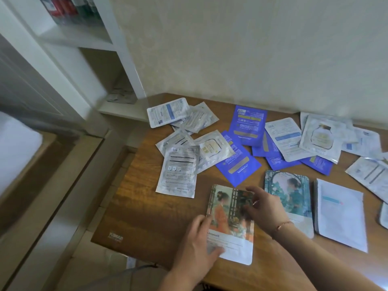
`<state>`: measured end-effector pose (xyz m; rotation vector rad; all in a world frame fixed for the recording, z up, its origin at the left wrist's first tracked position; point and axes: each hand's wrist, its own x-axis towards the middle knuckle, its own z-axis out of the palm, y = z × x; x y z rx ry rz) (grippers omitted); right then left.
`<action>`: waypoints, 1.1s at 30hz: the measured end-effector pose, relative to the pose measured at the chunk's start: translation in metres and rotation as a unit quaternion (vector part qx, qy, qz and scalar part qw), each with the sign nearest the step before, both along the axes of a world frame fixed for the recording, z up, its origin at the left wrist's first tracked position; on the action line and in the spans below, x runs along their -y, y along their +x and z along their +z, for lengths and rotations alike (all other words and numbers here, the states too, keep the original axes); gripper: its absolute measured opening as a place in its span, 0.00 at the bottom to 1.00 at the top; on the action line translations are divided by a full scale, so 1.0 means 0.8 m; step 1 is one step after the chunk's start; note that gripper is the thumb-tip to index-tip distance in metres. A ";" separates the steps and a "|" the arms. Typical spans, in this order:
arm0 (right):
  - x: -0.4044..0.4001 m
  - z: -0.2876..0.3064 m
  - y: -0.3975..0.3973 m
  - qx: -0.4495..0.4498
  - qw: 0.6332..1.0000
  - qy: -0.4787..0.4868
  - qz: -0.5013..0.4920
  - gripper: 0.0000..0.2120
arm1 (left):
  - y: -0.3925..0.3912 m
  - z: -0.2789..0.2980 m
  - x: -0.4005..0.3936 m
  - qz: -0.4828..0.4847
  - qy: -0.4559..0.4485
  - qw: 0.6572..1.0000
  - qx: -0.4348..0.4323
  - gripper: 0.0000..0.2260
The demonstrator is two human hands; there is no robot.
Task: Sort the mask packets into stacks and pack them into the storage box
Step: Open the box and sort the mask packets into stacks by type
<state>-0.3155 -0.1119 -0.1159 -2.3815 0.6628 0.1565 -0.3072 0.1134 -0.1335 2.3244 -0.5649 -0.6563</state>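
Both hands, left (196, 238) and right (265, 207), rest flat-fingered on an orange-picture packet (230, 225) on the worktop (147, 217), squaring a sorted stack; gathering the loose blue packets (238, 162) likely follows.

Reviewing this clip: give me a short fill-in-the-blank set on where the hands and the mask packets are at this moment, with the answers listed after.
1. Both hands rest on the packet picturing a figure dressed in ____.
2. The right hand wears a thin ____ at the wrist.
3. The left hand touches that packet's ____ edge.
4. The scattered packets beyond the teal picture stack are solid ____.

Answers: orange; bracelet; left; blue
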 end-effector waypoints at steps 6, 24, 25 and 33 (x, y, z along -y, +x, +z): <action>-0.002 -0.013 -0.004 0.097 0.955 -0.208 0.189 0.26 | -0.005 -0.015 0.007 -0.084 0.136 0.980 0.117 0.36; -0.003 -0.106 -0.018 0.200 0.881 -0.334 0.267 0.17 | 0.016 -0.075 0.122 0.023 0.199 0.928 0.313 0.15; -0.006 -0.093 -0.010 0.184 0.894 -0.310 0.266 0.16 | 0.029 -0.051 0.115 0.040 0.175 0.943 0.281 0.13; 0.074 -0.018 0.118 0.282 0.846 -0.315 0.327 0.21 | 0.238 -0.024 0.130 0.122 0.160 0.949 0.242 0.29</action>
